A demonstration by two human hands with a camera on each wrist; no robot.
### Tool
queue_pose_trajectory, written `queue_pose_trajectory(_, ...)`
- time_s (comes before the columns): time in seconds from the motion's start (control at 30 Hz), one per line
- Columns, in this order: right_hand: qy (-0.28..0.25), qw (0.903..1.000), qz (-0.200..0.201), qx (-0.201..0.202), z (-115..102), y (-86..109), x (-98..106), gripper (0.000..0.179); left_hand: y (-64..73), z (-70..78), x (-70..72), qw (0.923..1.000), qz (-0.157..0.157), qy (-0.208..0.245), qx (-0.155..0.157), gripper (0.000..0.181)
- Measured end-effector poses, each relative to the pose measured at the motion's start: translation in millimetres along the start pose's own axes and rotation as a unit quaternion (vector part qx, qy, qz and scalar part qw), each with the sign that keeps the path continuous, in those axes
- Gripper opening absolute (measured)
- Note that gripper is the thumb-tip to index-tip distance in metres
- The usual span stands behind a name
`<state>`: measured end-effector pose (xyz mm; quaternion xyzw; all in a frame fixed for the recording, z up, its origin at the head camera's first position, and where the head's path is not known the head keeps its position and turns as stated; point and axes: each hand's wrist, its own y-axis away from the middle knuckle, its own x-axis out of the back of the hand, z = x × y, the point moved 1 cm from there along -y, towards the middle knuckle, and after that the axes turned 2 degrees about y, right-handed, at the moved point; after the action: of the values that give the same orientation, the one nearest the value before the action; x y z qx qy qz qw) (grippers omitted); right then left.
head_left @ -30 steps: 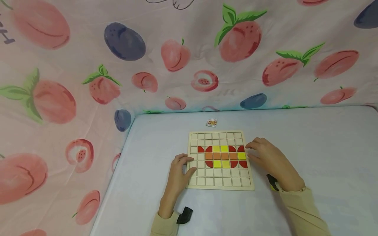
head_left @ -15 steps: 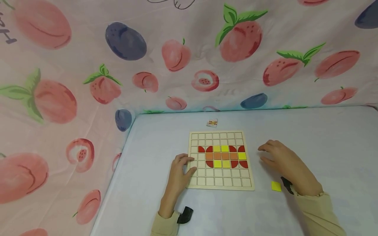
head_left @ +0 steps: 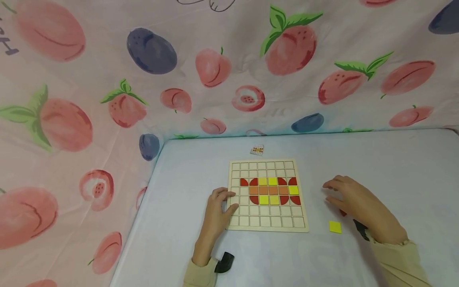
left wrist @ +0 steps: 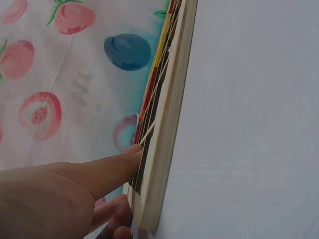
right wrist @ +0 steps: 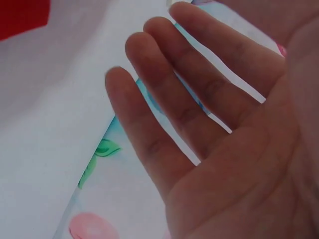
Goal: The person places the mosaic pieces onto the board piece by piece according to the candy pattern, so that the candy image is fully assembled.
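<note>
A square wooden grid board [head_left: 265,221] lies on the white table. Red quarter-round, yellow square and orange square tiles form a pattern across its middle. My left hand [head_left: 215,211] rests on the board's left edge with fingers spread. In the left wrist view, a fingertip touches the board's face beside the rim [left wrist: 164,134]. Right of the board, my right hand [head_left: 363,203] hovers over the table, fingers extended and palm bare in the right wrist view. A red tile [head_left: 343,213] shows partly under it, and a red shape [right wrist: 22,17] sits at that view's corner.
One loose yellow square tile [head_left: 335,227] lies between the board and my right sleeve. Behind the board is a small card [head_left: 257,150] printed with a coloured grid pattern. A fruit-print cloth [head_left: 229,67] hangs at the back and left.
My right hand has moved away from the board's right edge, rightward and toward me, uncovering the yellow tile and part of a red one. The left hand has stayed put.
</note>
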<state>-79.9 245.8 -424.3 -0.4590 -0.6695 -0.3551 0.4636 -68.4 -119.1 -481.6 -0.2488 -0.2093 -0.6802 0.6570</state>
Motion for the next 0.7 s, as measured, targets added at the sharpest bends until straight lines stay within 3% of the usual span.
queue_pose_trajectory(0.47, 0.000, 0.9999, -0.001, 0.016, 24, 13.3, -8, 0.031, -1.3, -0.7, -1.0, 1.0000, 0.001, 0.003, -0.001, 0.031)
queue_pose_trajectory(0.7, -0.020, 0.9989, -0.041, -0.009, 31, 17.9, -9, 0.029, -1.5, -1.3, -1.2, 1.0000, -0.001, 0.003, 0.000, 0.030)
